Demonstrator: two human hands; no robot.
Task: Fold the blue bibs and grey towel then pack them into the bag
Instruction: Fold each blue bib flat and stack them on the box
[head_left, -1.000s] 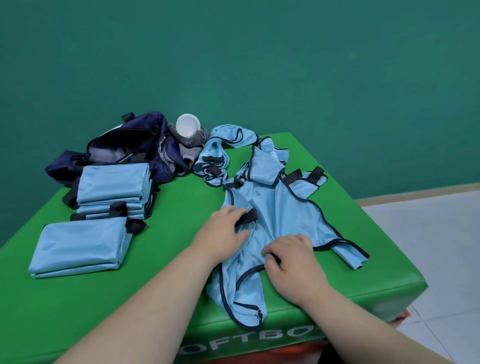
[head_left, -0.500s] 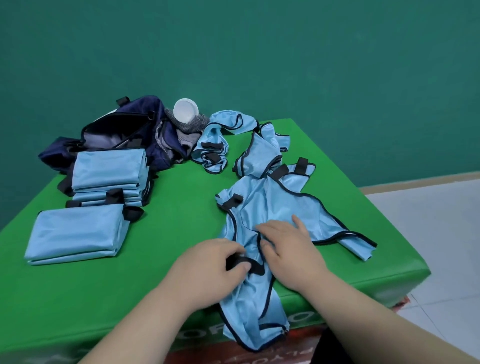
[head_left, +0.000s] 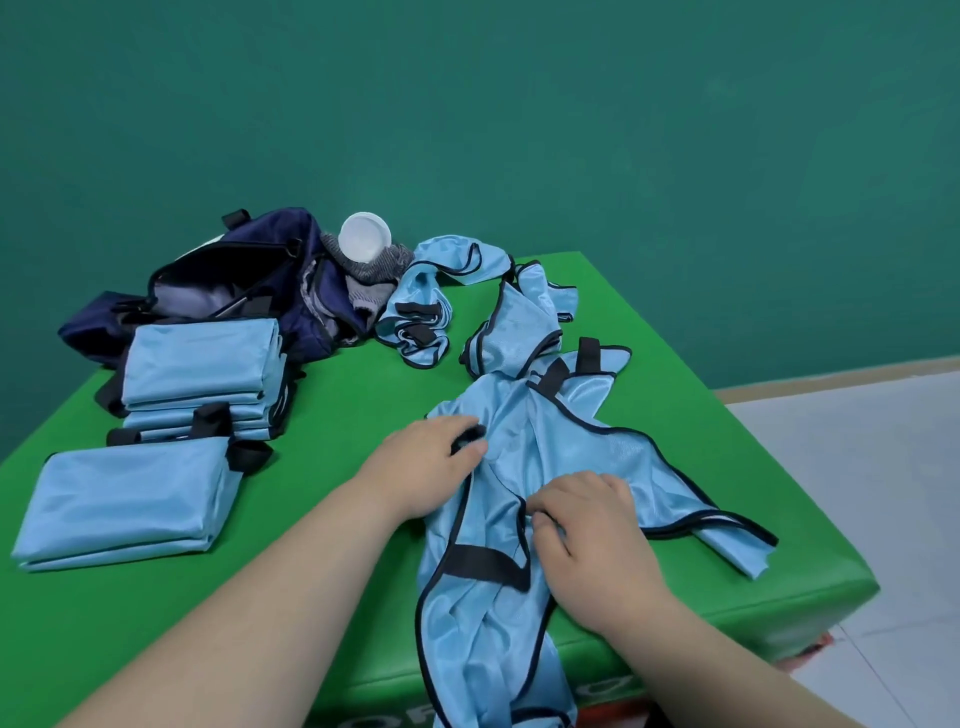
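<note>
I see a large green padded block (head_left: 337, 426) filling most of my view, backed by a teal wall (head_left: 571, 130). At its far left corner sits an open navy fabric bag (head_left: 270, 244), with its mouth gaping toward me. An unfolded light-blue mesh bib with dark trim (head_left: 571, 441) is spread over the block's near right part, its lower end hanging over the front edge.

To the left, a stack of folded blue bibs (head_left: 202, 358) rests just in front of the bag. A single folded blue bib (head_left: 130, 499) lies nearer me, just in front of the stack. A crumpled blue bib (head_left: 421, 312) lies beside the bag's right end, and another rumpled blue bib (head_left: 519, 322) lies right of it, reaching the spread one.

My left hand (head_left: 426, 462) rests on the spread bib's left edge, fingers curled together around a black strap (head_left: 470, 441). My right hand (head_left: 592, 525) sits on the bib's middle, fingertips tucked in and seemingly pinching the trimmed edge, though a fold partly hides the grip.

A grey knitted towel (head_left: 384, 265) is bunched at the bag's right end, and a white round lid (head_left: 364, 236) rests on it.
</note>
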